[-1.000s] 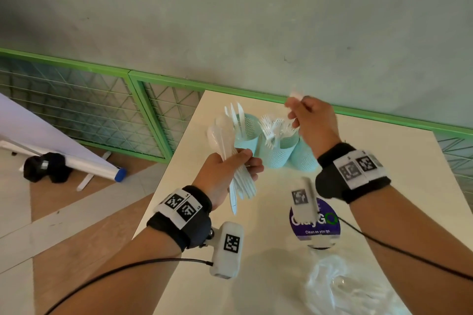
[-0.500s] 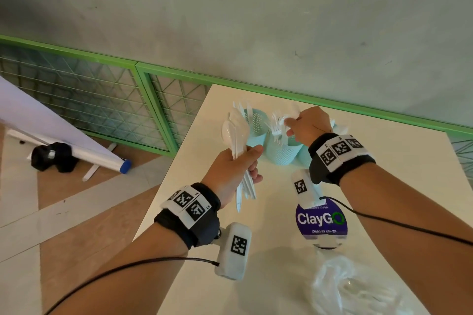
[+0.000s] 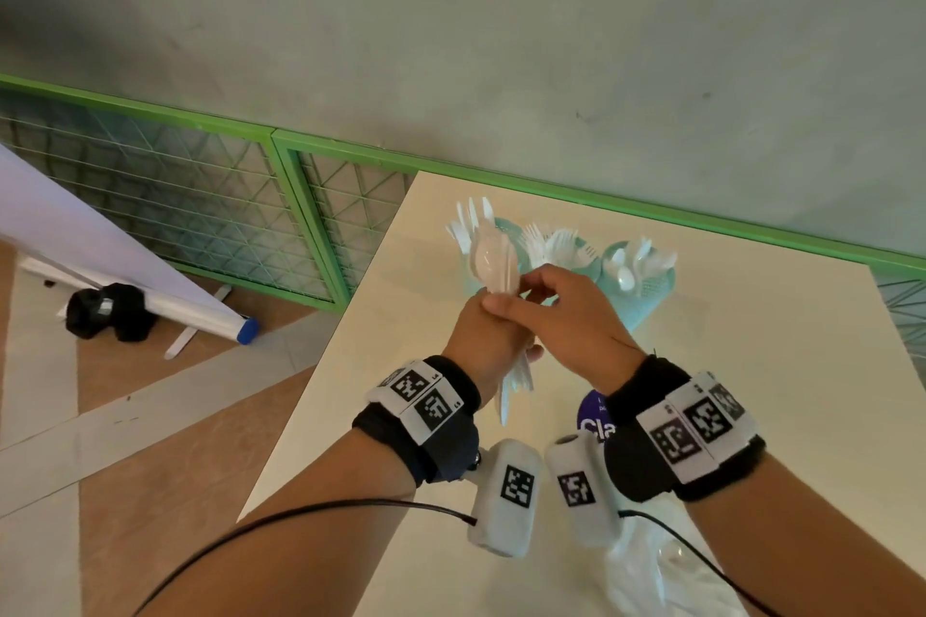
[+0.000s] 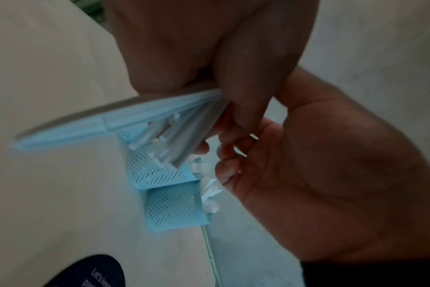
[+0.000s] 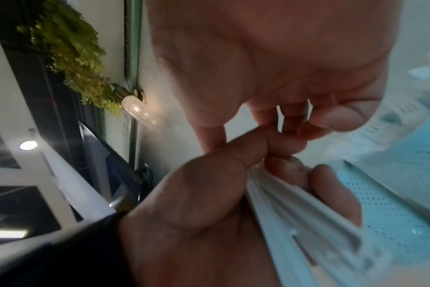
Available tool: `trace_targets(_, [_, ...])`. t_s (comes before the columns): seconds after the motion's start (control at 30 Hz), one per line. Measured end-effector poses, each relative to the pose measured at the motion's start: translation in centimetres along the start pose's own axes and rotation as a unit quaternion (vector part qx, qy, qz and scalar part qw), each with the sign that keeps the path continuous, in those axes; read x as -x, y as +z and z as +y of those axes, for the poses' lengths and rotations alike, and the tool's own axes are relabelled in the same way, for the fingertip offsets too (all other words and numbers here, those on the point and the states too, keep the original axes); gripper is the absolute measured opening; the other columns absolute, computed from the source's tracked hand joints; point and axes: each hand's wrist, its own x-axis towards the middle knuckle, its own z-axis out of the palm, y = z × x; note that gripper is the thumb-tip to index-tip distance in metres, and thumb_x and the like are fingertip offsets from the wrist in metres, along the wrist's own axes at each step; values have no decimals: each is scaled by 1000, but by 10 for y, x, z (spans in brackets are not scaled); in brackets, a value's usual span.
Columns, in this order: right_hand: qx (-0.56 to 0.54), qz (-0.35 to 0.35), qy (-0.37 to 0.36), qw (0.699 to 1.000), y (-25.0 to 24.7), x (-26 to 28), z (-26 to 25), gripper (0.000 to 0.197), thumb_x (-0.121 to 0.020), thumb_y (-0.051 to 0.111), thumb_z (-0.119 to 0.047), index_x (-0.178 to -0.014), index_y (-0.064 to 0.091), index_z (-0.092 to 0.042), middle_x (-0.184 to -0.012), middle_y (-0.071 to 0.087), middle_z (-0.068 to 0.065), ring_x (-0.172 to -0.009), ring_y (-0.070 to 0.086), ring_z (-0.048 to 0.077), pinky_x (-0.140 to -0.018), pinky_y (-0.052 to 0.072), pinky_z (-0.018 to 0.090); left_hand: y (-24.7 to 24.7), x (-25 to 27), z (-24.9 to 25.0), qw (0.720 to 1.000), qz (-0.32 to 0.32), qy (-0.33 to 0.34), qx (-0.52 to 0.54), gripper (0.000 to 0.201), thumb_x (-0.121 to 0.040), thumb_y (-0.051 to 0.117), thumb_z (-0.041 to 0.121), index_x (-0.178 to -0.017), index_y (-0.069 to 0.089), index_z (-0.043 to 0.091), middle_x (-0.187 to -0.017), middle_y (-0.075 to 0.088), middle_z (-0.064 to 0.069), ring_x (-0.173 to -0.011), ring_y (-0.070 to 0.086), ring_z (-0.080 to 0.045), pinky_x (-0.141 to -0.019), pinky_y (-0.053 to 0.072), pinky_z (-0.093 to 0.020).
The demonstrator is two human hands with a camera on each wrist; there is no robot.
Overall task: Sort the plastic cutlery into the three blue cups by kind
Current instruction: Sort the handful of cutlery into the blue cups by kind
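Gripping a fanned bundle of white plastic cutlery [image 3: 501,266] by the handles, the left hand [image 3: 481,341] holds it upright above the table [image 3: 751,391], heads up and handle ends hanging out below the fist. That hold looks chosen so that each head shows and the kind can be read before a piece is drawn; a spoon bowl faces the head camera at the front of the fan. The right hand [image 3: 566,311] has its thumb and forefinger closed at the top of the left fist, on the stems, seemingly pinching out a single piece; which piece I cannot tell.

At 12 o'clock from the hands stand the three blue mesh cups in a row across the table's far side, placed close so a drawn piece travels little. The left cup [image 3: 516,236] holds what look like knives, the middle cup [image 3: 591,261] forks, the right cup [image 3: 646,286] spoons, all heads up, so sorting is well along.

At 5 o'clock from the hands lies a round purple sticker [image 3: 591,416], and farther toward the near edge a crumpled clear plastic bag [image 3: 646,566], probably the cutlery's wrapper.
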Motion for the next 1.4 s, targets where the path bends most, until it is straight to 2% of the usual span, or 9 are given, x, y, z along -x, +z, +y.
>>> trace_targets(0.1, [-39,21,-5,999,-7,0,6,31,-82,71,-34,-73,65,-6,-59,57,7,-50,50,6,-49,40,16,6,6,2,998,-43,21,-47,24,-88,54,-6,-105,64,6,-78,62,-4,-67,58,-12,-61,48,-27])
trace_targets(0.3, [-123,-30,-22,992,-23,3,5,37,-84,69,-29,-96,67,6,-92,65,32,-79,61,47,-75,53,53,6,14,11,996,-54,51,-48,26,-86,61,-2,-108,64,13,-76,64,2,-64,61,-5,-58,47,-24])
trace_targets(0.53, [-122,-70,-31,990,-33,-1,3,39,-79,72,-32,-94,68,4,-83,63,34,-61,56,29,-65,54,43,0,17,5,993,-71,83,-37,21,-90,65,15,-111,64,17,-79,68,5,-72,61,-10,-68,49,-24])
trace_targets(0.73, [-203,-10,-4,979,-44,-11,0,25,-81,72,-24,-81,66,1,-57,51,5,-45,44,11,-50,41,21,-7,22,1,995,-63,50,-56,31,-87,60,47,-89,61,16,-79,69,1,-73,64,-12,-65,51,-26])
trace_targets(0.97, [-202,-17,-16,979,-45,-16,-11,14,-87,66,-21,-77,68,-11,-53,55,-2,-45,44,10,-49,43,19,-3,22,2,994,-68,78,-35,23,-96,54,30,-79,61,16,-82,68,-5,-63,54,-13,-59,45,-23])
trace_targets(1.1, [-230,-13,-14,973,-43,-16,-13,16,-88,65,-21,-79,68,-9,-51,52,-4,-46,42,10,-48,41,19,-3,22,3,992,-41,98,-65,29,-94,52,40,-71,64,28,-78,63,-6,-66,52,-17,-63,43,-28])
trace_targets(1.2, [-235,-7,-1,972,-30,-14,-9,24,-87,68,-23,-82,67,1,-55,55,2,-47,42,14,-49,42,24,-2,19,2,990,-2,126,-61,29,-97,52,32,-78,62,13,-68,61,1,-60,52,-10,-62,41,-25])
trace_targets(1.3, [-216,-2,2,976,-15,-6,-6,26,-88,66,-18,-66,61,-4,-55,57,4,-45,47,15,-48,44,24,-5,18,5,986,3,162,-43,24,-100,48,15,-86,61,0,-71,60,-3,-62,56,-7,-63,45,-17])
trace_targets(1.4, [-221,-23,8,975,-12,-6,-6,23,-89,64,-14,-71,64,-1,-59,58,8,-50,50,19,-51,48,25,-11,20,1,983,5,172,-61,25,-100,47,16,-94,62,-3,-77,61,-8,-71,58,-11,-68,47,-21])
